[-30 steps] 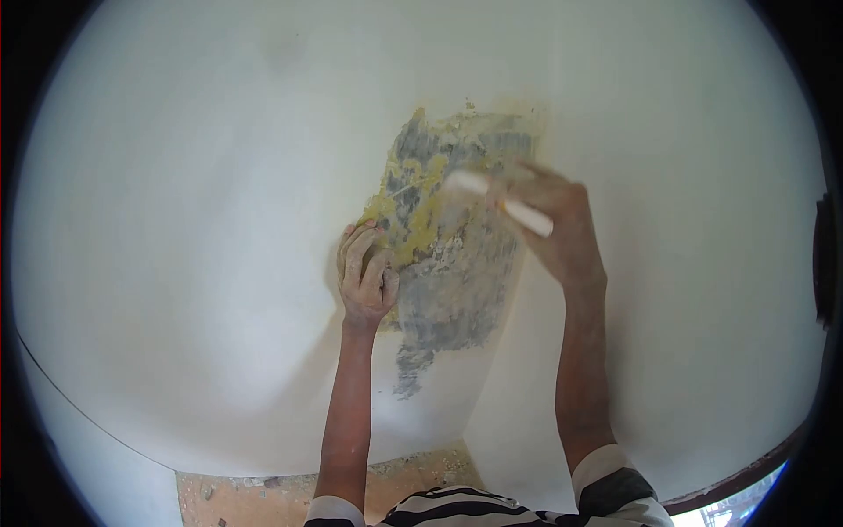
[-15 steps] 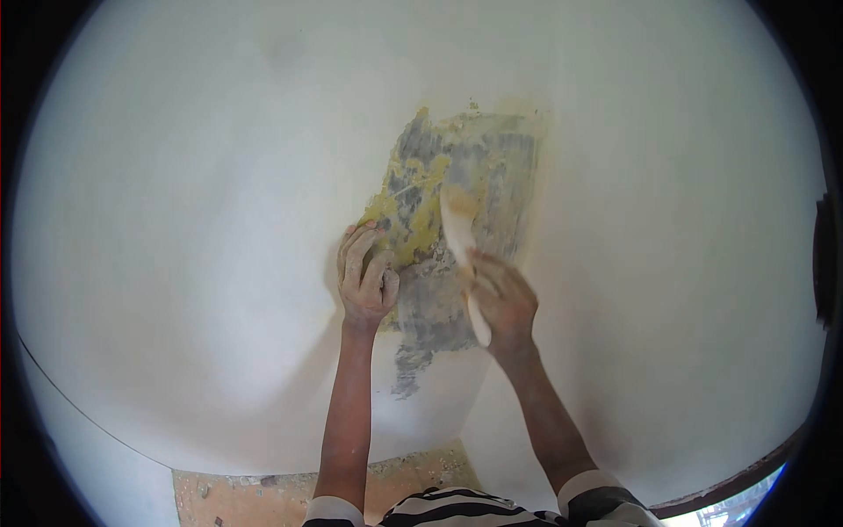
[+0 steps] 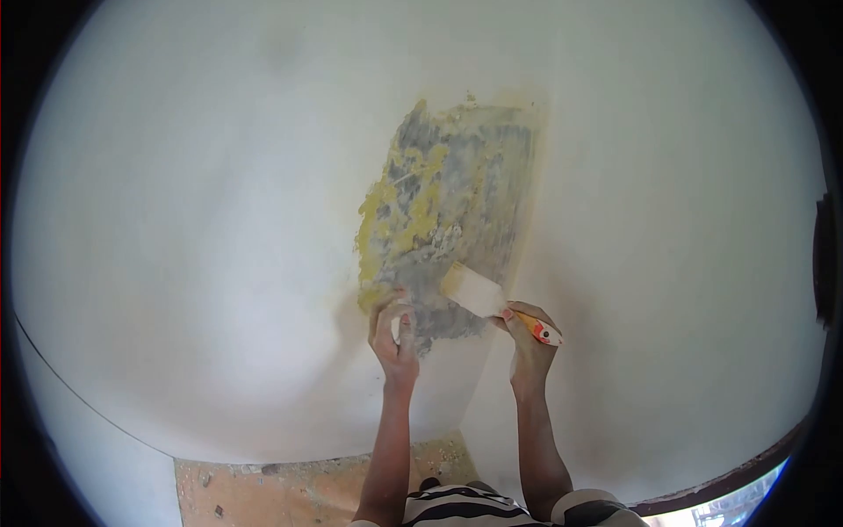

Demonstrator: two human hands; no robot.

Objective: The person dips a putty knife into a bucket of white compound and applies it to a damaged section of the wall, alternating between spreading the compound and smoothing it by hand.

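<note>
A rough patch [image 3: 452, 198] of grey and yellow filler covers part of the white wall [image 3: 193, 228] near an inner corner. My right hand [image 3: 527, 342] grips a putty knife [image 3: 492, 303] with an orange handle end; its white-coated blade lies against the lower edge of the patch. My left hand [image 3: 395, 334] rests on the wall at the patch's lower left, fingers curled around a small white object [image 3: 395, 328] that I cannot identify. The two hands are about a hand's width apart.
A second white wall [image 3: 667, 290] meets the first at the corner running down from the patch. Below lies a strip of orange-brown floor [image 3: 281, 487] with scattered debris. My striped sleeves [image 3: 465, 508] show at the bottom edge.
Both hands have dropped to the lower edge of the patch. The right hand swept the knife down from the top; the left hand slid down and right, uncovering the yellow left edge.
</note>
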